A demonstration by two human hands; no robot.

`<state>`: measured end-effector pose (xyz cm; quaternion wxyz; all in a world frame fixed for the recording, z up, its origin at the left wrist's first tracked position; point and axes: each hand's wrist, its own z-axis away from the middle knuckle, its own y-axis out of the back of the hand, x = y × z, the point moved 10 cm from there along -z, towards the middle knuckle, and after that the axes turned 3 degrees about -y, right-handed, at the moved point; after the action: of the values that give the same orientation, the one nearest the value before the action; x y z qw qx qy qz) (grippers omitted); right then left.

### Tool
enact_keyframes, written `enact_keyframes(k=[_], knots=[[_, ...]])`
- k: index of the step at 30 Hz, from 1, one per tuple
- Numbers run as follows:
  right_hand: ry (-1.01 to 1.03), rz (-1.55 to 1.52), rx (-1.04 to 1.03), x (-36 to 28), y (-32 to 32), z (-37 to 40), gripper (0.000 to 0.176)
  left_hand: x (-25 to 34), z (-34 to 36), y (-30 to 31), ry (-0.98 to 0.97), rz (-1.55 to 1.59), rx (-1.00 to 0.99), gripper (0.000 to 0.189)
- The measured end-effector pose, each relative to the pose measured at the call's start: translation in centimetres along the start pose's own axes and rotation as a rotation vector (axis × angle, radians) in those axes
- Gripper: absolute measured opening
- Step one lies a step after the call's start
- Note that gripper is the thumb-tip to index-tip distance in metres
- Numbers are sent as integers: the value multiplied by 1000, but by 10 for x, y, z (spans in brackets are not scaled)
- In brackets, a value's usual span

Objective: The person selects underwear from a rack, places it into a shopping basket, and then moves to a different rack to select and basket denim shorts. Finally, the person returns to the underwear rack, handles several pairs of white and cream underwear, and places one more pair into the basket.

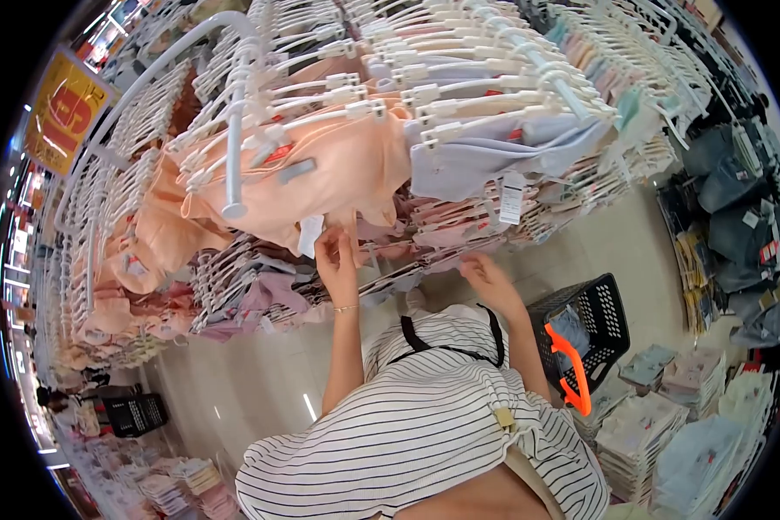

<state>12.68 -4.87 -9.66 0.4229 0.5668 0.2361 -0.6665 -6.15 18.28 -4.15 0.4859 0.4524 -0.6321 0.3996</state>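
Peach garments [338,165] hang on white hangers in front of me, with a white tag [310,235] dangling from their lower edge. My left hand [336,256] is raised right beside that tag, fingers bent together; whether they grip the tag or the cloth is too small to tell. Lower and to the right, my right hand [487,279] hangs below the rack with its fingers loosely curled and apart, holding nothing. Pale blue garments [468,165] with a printed white tag [510,198] hang above it.
A black basket [611,316] with an orange handle [572,368] stands to my right. Folded clothes [637,433] are stacked at the lower right. A metal rack arm [235,156] juts toward me. Another black basket [135,415] is at the lower left, below a yellow sign [68,111].
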Motion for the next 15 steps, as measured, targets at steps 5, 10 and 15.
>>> enact_keyframes(k=[5, 10, 15], knots=[[144, -4, -173, -70, -56, -29, 44, -2, -4, 21, -126, -211, 101, 29], [404, 31, -186, -103, -93, -62, 56, -27, -10, 28, -7, -239, 8, 35], [481, -59, -126, -109, -112, -92, 61, -41, -3, 14, 157, 3, -149, 19]])
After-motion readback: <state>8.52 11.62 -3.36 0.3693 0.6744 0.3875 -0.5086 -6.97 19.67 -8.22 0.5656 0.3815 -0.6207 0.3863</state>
